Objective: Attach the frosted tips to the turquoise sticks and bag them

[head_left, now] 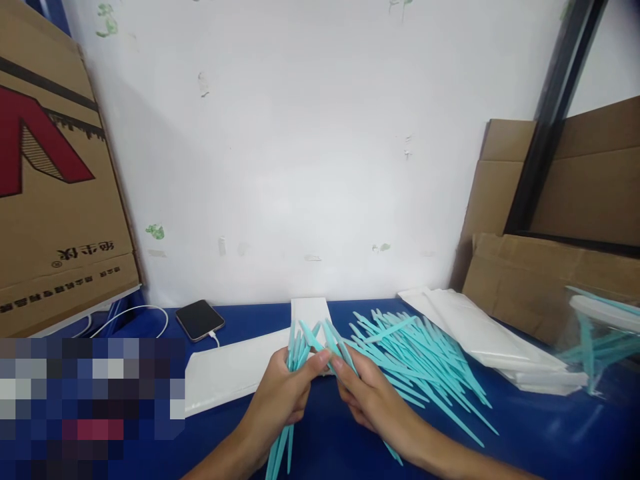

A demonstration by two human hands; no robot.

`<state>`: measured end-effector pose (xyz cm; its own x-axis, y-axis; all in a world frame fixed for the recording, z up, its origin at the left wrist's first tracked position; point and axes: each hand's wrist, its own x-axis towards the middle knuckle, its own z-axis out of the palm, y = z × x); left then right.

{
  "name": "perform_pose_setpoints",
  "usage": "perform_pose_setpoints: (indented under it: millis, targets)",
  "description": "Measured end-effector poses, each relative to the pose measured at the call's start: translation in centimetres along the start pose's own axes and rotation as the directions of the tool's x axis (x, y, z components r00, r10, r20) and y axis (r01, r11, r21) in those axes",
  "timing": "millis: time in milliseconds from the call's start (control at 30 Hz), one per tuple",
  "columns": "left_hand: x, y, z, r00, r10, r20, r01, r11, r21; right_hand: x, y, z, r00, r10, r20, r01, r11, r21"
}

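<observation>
My left hand (283, 390) is closed around a bundle of thin, tapered turquoise plastic sticks (281, 448), whose ends poke out above and below the fist. Close beside it, my right hand (367, 390) grips a few similar sticks (345, 355). The thumbs almost meet, and some stick tips cross between them. To the right of my hands lies a loose pile of the same turquoise sticks (425, 360) on the blue table (330, 453). Flat white packets (235, 370) lie just behind my hands. My fingers hide the middles of the held sticks.
A phone (200, 320) with a white cable lies at the back left, near a large cardboard box (55, 220). On the right are stacked white packets (475, 333), a clear bag with turquoise sticks (607, 350) and cardboard (540, 287). A white wall (310, 167) stands behind.
</observation>
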<state>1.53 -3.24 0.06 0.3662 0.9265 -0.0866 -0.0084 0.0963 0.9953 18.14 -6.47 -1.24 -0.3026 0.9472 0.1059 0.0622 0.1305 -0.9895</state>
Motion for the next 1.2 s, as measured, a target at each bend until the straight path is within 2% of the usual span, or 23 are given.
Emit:
perform_pose_setpoints:
  millis: [167, 367, 600, 733, 800, 933, 1033, 1133, 1200]
  targets:
    - [0.2, -0.3, -0.2, 0.999, 0.034, 0.021, -0.034, 0.999, 0.008, -0.3, 0.0, 0.3, 1.0, 0.009, 0.014, -0.008, 0.995, -0.095]
    - [0.0, -0.2, -0.2, 0.997, 0.077, 0.006, -0.077, 0.997, 0.003, -0.1, -0.2, 0.3, 0.998, -0.006, 0.06, 0.014, 0.992, -0.128]
    - [0.4, 0.3, -0.4, 0.993, 0.071, -0.093, -0.076, 0.996, -0.052, 0.4, 0.0, -0.1, 1.0, -0.028, 0.015, 0.03, 0.973, -0.227]
    - [0.7, 0.2, -0.6, 0.989, 0.066, -0.13, -0.076, 0.994, -0.075, 0.6, 0.1, -0.3, 0.996, -0.087, 0.001, 0.085, 0.963, -0.257]
    - [0.5, 0.1, -0.4, 0.991, 0.072, -0.115, -0.082, 0.993, -0.082, 0.6, 0.2, -0.2, 0.994, -0.112, -0.003, 0.107, 0.96, -0.259]
    - [0.1, -0.3, 0.2, 0.998, 0.067, -0.02, -0.068, 0.993, -0.098, 0.4, 0.7, 0.5, 0.989, -0.145, 0.008, 0.143, 0.96, -0.242]
    - [0.2, -0.8, 0.4, 0.998, 0.061, 0.034, -0.056, 0.988, -0.141, 0.5, 0.9, 0.7, 0.995, -0.091, 0.043, 0.097, 0.979, -0.178]
    - [0.6, -0.4, -0.2, 0.996, 0.091, 0.015, -0.086, 0.976, -0.201, 0.9, 0.5, -0.1, 0.998, -0.013, 0.06, 0.018, 0.996, -0.09]
    - [0.8, 0.4, -1.0, 0.993, 0.109, -0.055, -0.119, 0.965, -0.232, 1.4, -0.2, -1.6, 1.0, -0.015, -0.018, 0.012, 0.994, -0.111]
